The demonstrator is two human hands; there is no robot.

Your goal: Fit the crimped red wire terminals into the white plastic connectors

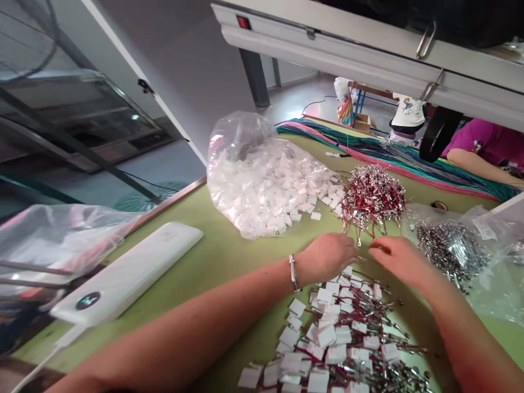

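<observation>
My left hand (329, 255), with a metal bracelet on its wrist, is closed in a pinch. A thin piece shows at its fingertips, too small to make out. Close by on the right, my right hand (395, 259) has its fingers curled together; whatever they hold is hidden. Just beyond both hands rises a heap of short red wires with metal terminals (374, 196). Below them lies a spread pile of red wires with white plastic connector housings (327, 335) and metal ends. A clear plastic bag (241, 136) spills loose white housings (278, 185) behind my left hand.
A white power bank (135, 273) with a plugged-in cable lies at the left. At right is a clear bag of metal terminals (454, 251). Bundled coloured wires (368, 153) line the table's far edge. A person in a purple sleeve (487, 142) sits beyond. A white lamp bar (347, 60) hangs overhead.
</observation>
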